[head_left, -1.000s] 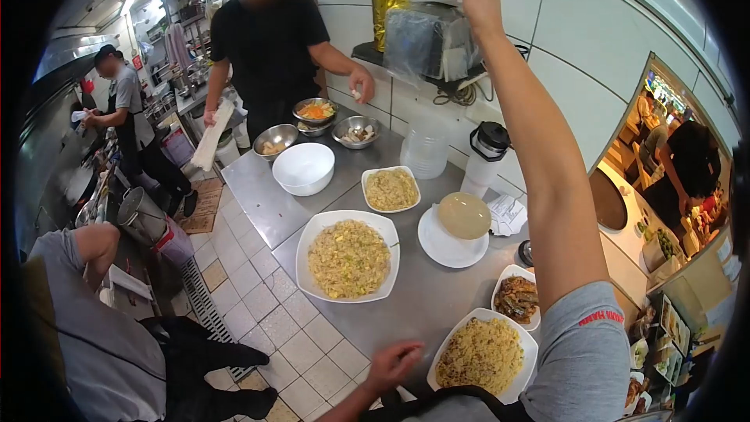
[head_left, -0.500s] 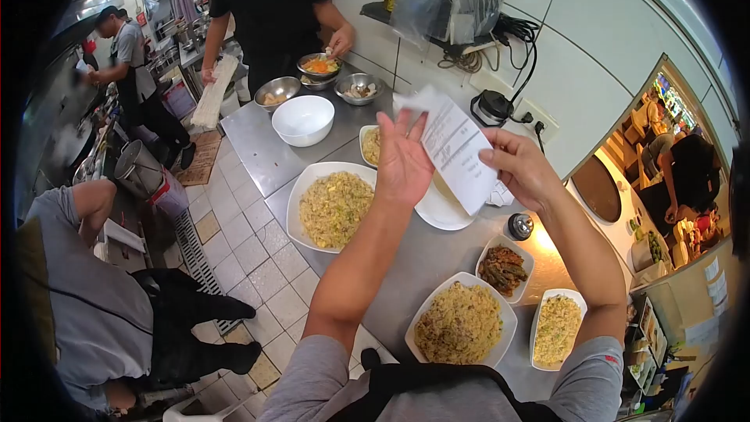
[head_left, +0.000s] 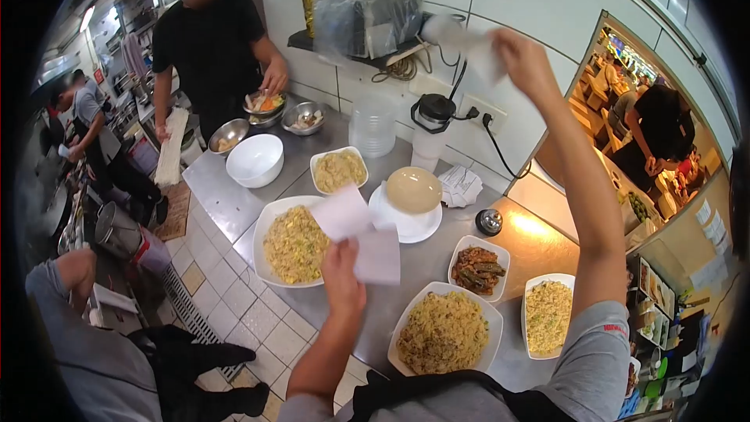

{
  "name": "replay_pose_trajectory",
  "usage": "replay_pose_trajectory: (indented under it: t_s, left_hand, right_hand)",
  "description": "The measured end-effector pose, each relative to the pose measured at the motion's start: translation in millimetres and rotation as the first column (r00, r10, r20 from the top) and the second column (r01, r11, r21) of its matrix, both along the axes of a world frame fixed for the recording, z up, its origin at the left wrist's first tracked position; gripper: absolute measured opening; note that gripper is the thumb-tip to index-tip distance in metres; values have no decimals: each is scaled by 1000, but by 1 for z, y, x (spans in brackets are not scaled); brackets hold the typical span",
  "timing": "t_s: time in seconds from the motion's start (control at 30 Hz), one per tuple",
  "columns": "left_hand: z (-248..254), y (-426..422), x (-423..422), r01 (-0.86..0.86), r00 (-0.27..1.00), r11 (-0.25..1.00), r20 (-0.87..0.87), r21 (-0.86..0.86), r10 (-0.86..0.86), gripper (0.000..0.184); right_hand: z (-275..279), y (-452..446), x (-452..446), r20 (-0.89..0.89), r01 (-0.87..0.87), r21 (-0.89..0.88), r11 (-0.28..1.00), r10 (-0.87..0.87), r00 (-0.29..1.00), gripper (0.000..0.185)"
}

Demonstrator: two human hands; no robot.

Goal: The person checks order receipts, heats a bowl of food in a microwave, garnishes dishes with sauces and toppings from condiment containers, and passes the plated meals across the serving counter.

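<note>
My left hand [head_left: 344, 277] is closed on white paper slips [head_left: 380, 255], which fan out above a plate of fried rice [head_left: 297, 244]. Raised high near the wall, my right hand [head_left: 523, 62] pinches another paper slip [head_left: 469, 45], smeared by motion. Below the slips, a brown bowl [head_left: 414, 190] sits on white plates [head_left: 426, 232]. Crumpled printed slips [head_left: 461, 186] lie beside them, close to a silver-and-black call bell [head_left: 489, 222]. A small dish of fried rice [head_left: 339, 171] stands farther back.
Nearer me are a large plate of fried rice [head_left: 444, 332], a dark reddish side dish [head_left: 478, 271] and a narrow rice dish [head_left: 549, 316]. A white bowl [head_left: 255, 161] stands far left. A co-worker [head_left: 207, 55] handles metal bowls. A boxy plastic-wrapped machine [head_left: 367, 19] occupies the wall shelf.
My hands have separated: the right has risen toward the wall with a slip, and the left has come down, now gripping slips. The view has shifted, uncovering the brown bowl.
</note>
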State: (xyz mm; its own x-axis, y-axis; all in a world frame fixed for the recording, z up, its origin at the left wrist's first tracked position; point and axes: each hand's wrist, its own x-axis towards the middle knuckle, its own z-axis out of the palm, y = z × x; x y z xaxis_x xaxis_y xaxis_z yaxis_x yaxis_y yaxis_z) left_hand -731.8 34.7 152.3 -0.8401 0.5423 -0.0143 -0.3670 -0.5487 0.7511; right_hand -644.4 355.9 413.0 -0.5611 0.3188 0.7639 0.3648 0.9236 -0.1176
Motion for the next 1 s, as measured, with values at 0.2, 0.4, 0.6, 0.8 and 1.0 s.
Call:
replay_pose_trajectory:
  t_s: [0.2,0.4,0.6,0.8,1.0]
  left_hand:
    - [-88,-55,25,68,993,974,-80,-217,-87,17]
    - [-140,-69,22,5,977,904,-191,-427,-96,13]
    - [-140,-71,22,-38,966,893,-246,-449,-82,14]
    - [-141,-69,20,-7,968,900,-228,-436,-103,19]
    - [-158,-70,12,-53,906,877,-393,-478,-159,21]
  right_hand:
    - [2,133,-56,-281,258,-65,964,-265,922,28]
    - [-33,134,-103,-222,460,-77,884,-465,857,29]
    - [-44,141,-131,-306,434,-132,891,-453,838,26]
    - [-51,178,-136,-237,168,-199,965,-214,948,29]
    - [-49,107,-75,-34,223,17,975,-222,974,40]
